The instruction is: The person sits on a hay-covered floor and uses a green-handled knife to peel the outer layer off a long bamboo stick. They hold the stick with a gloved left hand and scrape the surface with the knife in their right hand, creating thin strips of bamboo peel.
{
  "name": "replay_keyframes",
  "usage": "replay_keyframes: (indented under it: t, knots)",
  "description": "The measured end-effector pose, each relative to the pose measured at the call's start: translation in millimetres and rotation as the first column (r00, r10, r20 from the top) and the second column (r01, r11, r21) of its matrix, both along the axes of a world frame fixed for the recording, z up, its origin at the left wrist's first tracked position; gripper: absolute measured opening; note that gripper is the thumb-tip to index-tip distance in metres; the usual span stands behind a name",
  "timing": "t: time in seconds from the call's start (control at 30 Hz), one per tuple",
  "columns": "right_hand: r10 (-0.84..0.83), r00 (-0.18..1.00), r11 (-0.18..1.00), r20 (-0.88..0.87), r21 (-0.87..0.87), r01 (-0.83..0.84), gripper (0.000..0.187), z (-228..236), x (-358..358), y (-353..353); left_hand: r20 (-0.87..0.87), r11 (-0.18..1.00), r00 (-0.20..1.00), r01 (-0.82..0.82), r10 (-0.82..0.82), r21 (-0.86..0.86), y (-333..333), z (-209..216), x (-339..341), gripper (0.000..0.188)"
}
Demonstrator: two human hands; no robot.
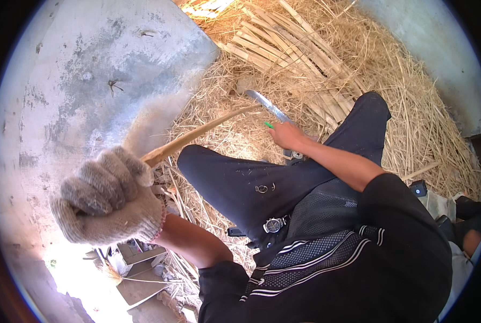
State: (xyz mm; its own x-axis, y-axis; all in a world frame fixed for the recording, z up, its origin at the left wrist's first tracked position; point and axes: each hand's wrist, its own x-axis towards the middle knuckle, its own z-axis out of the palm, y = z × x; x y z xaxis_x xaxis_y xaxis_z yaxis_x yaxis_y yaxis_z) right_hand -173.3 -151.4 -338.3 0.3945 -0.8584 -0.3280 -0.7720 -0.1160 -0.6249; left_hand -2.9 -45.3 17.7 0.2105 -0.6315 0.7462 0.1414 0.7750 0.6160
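While the left hand (111,196), in a grey knitted glove, is curled tight around one end of a long tan wooden strip (197,132), the bare right hand (286,134) grips a silvery metal knife (266,104). Above dry yellow straw (227,86), the strip's far tip nears the knife (touching or not, I cannot tell).

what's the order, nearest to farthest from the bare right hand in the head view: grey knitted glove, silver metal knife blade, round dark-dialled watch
Going by the head view, from the right hand:
1. Silver metal knife blade: just forward and left.
2. Round dark-dialled watch: lower middle.
3. Grey knitted glove: far left.
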Motion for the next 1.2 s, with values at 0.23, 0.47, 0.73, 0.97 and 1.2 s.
replay_keyframes:
  t: [0.23, 0.47, 0.73, 0.97, 1.2]
  knots:
    - [-0.051, 0.94, 0.998, 0.337, 0.04, 0.04, 0.044, 113.9, 6.7, 19.3, -0.074, 0.99, 0.988, -0.136, 0.139, 0.036, -1.7, -2.5, 8.2, 0.046]
    - [0.072, 0.973, 0.996, 0.22, -0.06, -0.061, 0.042, 52.9, 25.6, 1.1, -0.025, 0.998, 0.999, -0.033, 0.034, 0.057, -5.8, 3.2, 3.6, 0.045]
    - [-0.025, 0.93, 0.999, 0.368, 0.039, 0.011, 0.043, 31.4, 44.8, -4.3, -0.015, 0.996, 0.997, -0.076, 0.077, 0.054, -1.4, -1.3, 17.5, 0.045]
    - [-0.031, 0.964, 0.999, 0.266, -0.018, 0.037, 0.041, 54.9, 63.9, -15.8, -0.026, 0.991, 0.994, -0.108, 0.111, 0.081, -10.4, 2.9, 39.1, 0.045]
    - [-0.008, 0.98, 0.998, 0.2, -0.065, 0.021, 0.04, 26.8, 48.8, -20.1, -0.036, 0.987, 0.99, -0.13, 0.134, 0.094, -9.3, 3.0, 35.6, 0.044]
